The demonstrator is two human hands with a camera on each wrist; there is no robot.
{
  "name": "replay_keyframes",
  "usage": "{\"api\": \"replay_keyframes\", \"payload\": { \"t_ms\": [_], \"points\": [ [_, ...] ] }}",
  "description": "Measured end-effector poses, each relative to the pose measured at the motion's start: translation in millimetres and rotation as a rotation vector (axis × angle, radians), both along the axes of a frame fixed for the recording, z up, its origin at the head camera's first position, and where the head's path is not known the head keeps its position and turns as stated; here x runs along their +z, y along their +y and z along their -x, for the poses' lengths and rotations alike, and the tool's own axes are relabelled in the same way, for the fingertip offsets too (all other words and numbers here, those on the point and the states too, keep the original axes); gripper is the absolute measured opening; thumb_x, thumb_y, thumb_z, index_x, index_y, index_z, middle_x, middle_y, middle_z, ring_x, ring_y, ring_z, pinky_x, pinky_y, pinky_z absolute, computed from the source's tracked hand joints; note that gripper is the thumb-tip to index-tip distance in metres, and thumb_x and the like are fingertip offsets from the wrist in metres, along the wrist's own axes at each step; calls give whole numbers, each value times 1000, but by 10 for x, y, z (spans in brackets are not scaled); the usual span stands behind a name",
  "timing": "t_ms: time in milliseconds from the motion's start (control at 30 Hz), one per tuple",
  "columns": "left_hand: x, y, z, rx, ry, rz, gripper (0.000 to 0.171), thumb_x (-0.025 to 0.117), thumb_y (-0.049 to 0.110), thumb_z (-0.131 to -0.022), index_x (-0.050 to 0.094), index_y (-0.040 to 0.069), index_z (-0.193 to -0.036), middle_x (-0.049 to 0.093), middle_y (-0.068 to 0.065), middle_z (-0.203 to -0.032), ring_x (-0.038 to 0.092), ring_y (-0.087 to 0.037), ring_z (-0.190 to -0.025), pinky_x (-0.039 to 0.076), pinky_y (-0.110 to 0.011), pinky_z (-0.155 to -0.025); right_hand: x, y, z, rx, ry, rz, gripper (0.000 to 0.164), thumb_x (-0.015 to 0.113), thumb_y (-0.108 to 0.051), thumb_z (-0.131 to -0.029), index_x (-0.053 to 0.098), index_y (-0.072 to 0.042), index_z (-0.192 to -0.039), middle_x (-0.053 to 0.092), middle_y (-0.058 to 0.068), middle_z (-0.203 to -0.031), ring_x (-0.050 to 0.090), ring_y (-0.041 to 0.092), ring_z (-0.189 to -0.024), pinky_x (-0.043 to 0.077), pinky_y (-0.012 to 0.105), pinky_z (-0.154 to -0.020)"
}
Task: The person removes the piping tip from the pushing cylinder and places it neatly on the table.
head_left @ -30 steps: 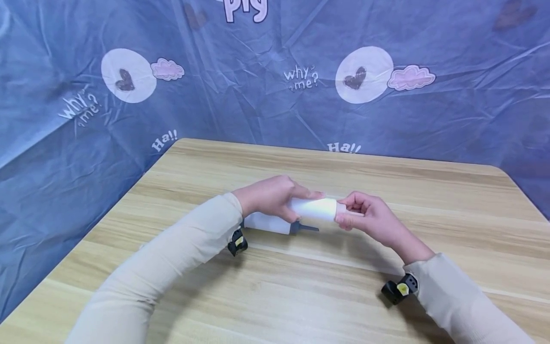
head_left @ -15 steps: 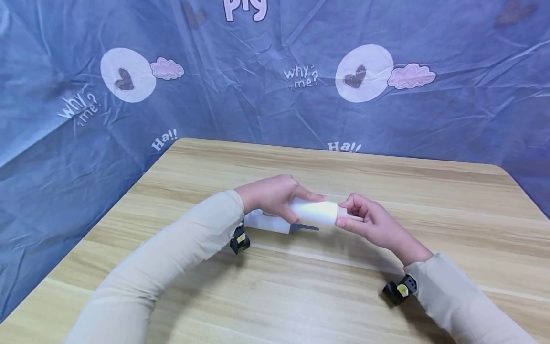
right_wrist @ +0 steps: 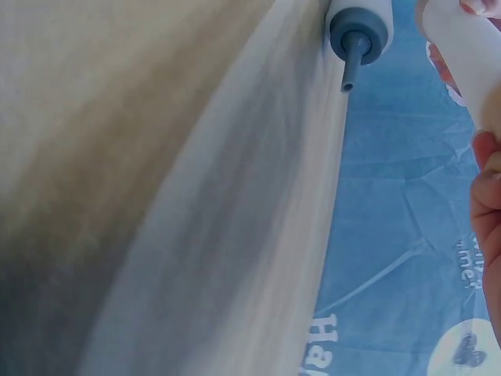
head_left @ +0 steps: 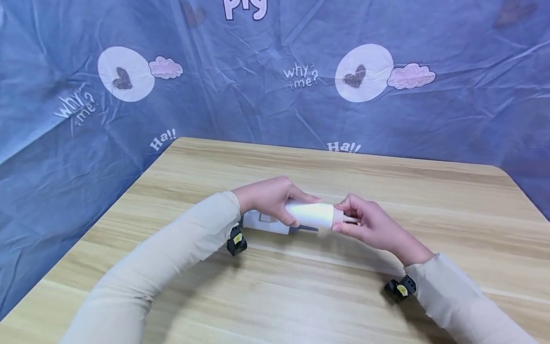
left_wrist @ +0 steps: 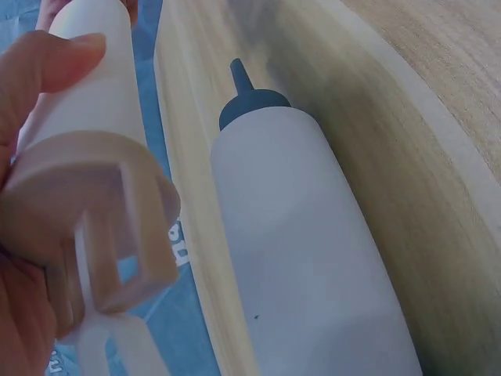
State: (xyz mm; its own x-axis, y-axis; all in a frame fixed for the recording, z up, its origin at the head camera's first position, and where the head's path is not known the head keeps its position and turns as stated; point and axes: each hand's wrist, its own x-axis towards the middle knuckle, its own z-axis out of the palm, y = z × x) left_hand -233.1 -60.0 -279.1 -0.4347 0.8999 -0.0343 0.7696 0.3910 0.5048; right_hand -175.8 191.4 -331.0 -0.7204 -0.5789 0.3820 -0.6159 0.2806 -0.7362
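Observation:
A white plastic tube (head_left: 313, 215) is held level between my two hands above the table. My left hand (head_left: 270, 199) grips its left part, thumb along the side; in the left wrist view a pale beige bracket-like piece (left_wrist: 86, 188) shows at that end. The fingers of my right hand (head_left: 371, 223) pinch the paler narrow end piece (head_left: 338, 217) on the right, from which a thin pale rod-like part (head_left: 351, 220) sticks out. Just under my left hand lies a white squeeze bottle (left_wrist: 290, 211) with a grey pointed nozzle cap (left_wrist: 254, 102), touched by neither hand.
The wood-grain table (head_left: 275, 296) has rounded far corners. Blue printed cloth (head_left: 258, 95) hangs behind it and along its left side. Each sleeve cuff carries a small black camera (head_left: 236, 241).
Both hands keep their hold on the tube. The tube has dipped slightly and shifted a little left since the middle frame. The squeeze bottle stays in place.

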Motion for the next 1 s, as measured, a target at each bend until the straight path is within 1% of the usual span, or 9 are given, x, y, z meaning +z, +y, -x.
{"api": "replay_keyframes", "payload": {
  "t_ms": [100,233,400,500,600,667,800,900,1000],
  "points": [
    [-8,-6,7,10,-23,-7,63,74,12,-71,53,13,-130,58,1,-127,56,-6,-79,46,-17,-73,4,0,14,13,69,-7,24,70,6,-75,53,-1,-91,65,12,-89,61,3,-76,53,23,-57],
    [-7,-10,3,18,-33,-18,62,73,13,-71,54,15,-130,59,1,-125,56,-6,-76,47,-17,-71,11,1,20,6,124,-10,27,72,7,-72,53,-3,-88,64,12,-91,59,3,-73,53,22,-57],
    [-2,14,2,6,-32,-27,63,74,15,-71,54,13,-130,58,0,-126,56,-6,-74,48,-17,-70,5,12,-4,-65,225,-5,36,78,10,-61,55,-4,-85,65,12,-89,54,0,-69,50,16,-56],
    [14,24,2,7,-23,-24,63,74,15,-71,54,13,-130,59,0,-125,56,-6,-73,47,-17,-69,13,17,-8,-104,248,-4,40,79,10,-58,57,-4,-88,63,7,-82,52,1,-66,49,14,-57],
    [36,23,-9,17,2,-19,63,73,14,-71,53,13,-131,60,-3,-123,56,-7,-72,47,-17,-68,43,33,-12,-124,185,-11,43,81,5,-60,58,-2,-95,61,1,-81,54,2,-67,50,16,-60],
    [50,25,-21,26,40,-15,65,74,14,-71,52,13,-132,61,-5,-122,56,-8,-73,47,-17,-68,73,59,-12,-133,99,-10,46,81,2,-62,57,-1,-101,60,-3,-87,57,1,-73,52,19,-66],
    [64,37,-43,51,109,-9,67,75,17,-72,50,15,-134,62,-7,-121,58,-10,-76,47,-17,-70,126,113,-18,-155,-82,16,44,75,-1,-72,54,1,-111,60,-9,-104,61,0,-89,54,23,-73],
    [62,44,-50,61,142,-7,67,76,17,-72,50,17,-134,62,-5,-121,59,-11,-77,47,-18,-70,139,121,-26,-155,-175,43,36,68,-4,-81,53,5,-113,64,-5,-102,62,1,-90,54,23,-74],
    [50,49,-49,58,158,-12,67,76,16,-72,50,17,-134,62,-5,-121,58,-11,-74,47,-18,-68,134,106,-28,-126,-238,83,31,62,-4,-86,52,10,-112,67,4,-94,65,6,-82,55,25,-70]
  ]
}}
